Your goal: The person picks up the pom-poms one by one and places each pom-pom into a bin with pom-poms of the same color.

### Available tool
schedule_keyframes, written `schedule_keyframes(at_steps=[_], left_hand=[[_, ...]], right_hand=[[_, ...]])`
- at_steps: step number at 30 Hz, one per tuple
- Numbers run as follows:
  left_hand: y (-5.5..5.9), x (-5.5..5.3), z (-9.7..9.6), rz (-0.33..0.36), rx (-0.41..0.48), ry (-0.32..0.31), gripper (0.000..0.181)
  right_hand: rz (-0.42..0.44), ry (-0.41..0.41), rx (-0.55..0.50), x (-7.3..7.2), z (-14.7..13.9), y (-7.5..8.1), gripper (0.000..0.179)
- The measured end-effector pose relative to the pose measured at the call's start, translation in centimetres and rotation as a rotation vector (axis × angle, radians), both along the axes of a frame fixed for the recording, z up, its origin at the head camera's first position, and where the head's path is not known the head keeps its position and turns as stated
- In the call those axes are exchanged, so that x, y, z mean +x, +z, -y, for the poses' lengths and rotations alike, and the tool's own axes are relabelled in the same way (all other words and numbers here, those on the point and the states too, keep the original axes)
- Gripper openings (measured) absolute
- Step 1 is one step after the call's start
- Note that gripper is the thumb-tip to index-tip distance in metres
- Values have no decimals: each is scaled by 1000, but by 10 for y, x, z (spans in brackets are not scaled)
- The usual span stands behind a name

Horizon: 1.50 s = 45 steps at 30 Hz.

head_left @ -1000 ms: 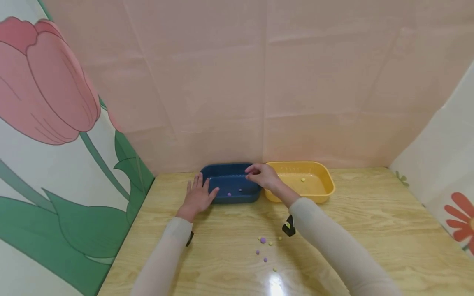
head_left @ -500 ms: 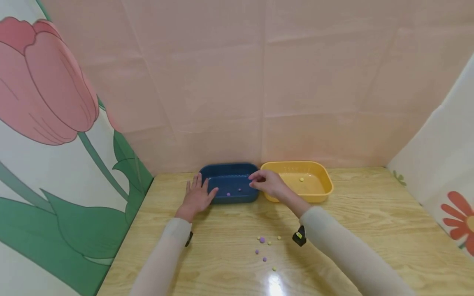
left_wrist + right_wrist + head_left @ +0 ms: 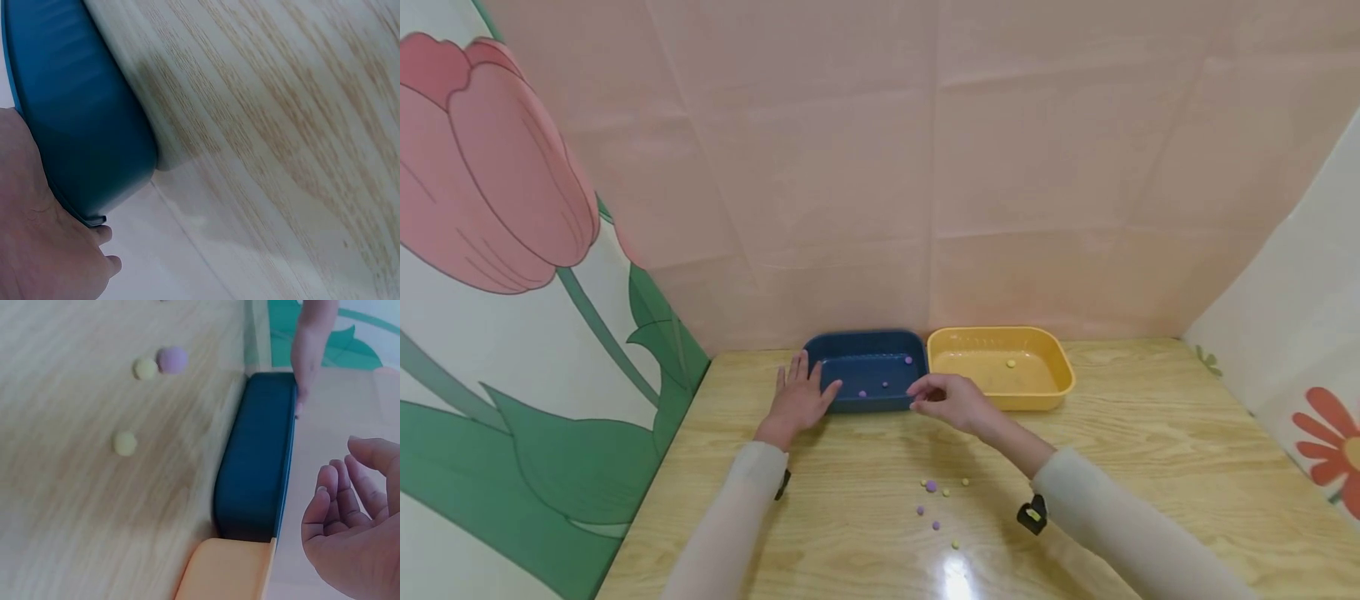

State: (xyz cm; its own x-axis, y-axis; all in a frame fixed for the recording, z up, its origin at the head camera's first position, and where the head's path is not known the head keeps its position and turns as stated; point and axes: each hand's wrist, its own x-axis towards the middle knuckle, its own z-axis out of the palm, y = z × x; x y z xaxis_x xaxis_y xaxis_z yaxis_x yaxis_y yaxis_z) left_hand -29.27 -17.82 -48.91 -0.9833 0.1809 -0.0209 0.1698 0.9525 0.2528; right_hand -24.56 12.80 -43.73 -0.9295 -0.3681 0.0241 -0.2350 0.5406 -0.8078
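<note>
Across the wooden surface (image 3: 850,542), the blue tray (image 3: 850,405) and the yellow tray (image 3: 1030,402) stand side by side. The left hand (image 3: 799,404) rests on the blue tray's left end, fingers spread, as before; the right hand (image 3: 958,404) has drawn back to the blue tray's near right corner, thumb apart from loosely bent fingers, apparently holding nothing. Newly in sight near the blue tray's right end lies a purple ball (image 3: 908,360), so its placing looks finished. Two smaller-looking purple pieces (image 3: 862,394) share that tray; three purple balls (image 3: 931,486) and four yellow balls (image 3: 945,492) remain loose nearer the person.
</note>
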Motion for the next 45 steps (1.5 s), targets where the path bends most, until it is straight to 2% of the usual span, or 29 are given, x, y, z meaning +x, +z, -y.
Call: schedule_keyframes(at_steps=[7,13,24,28,35,39,45], left_hand=[[1,1,-1,-13,7,-1,79],[0,1,-1,-20,13,-5,79],[0,1,1,-24,-16,-3,81],[-1,0,1,-28,-22,-3,81],[-2,0,1,-21,-26,-4,82],[-2,1,0,-27,-31,-1,81],[-1,1,0,-25,-17,-2,81]], right_hand=[[-29,72,-23,20,-7,-4,13],[-50,101,-23,35,-12,-9,13],[-86,174,-22,58,-19,-23,14],[-68,200,-40,67,-19,-26,15],[-31,220,-49,78,-21,-30,17],[-17,237,-88,83,-23,-32,18],[-52,261,-112,90,-27,-39,16]])
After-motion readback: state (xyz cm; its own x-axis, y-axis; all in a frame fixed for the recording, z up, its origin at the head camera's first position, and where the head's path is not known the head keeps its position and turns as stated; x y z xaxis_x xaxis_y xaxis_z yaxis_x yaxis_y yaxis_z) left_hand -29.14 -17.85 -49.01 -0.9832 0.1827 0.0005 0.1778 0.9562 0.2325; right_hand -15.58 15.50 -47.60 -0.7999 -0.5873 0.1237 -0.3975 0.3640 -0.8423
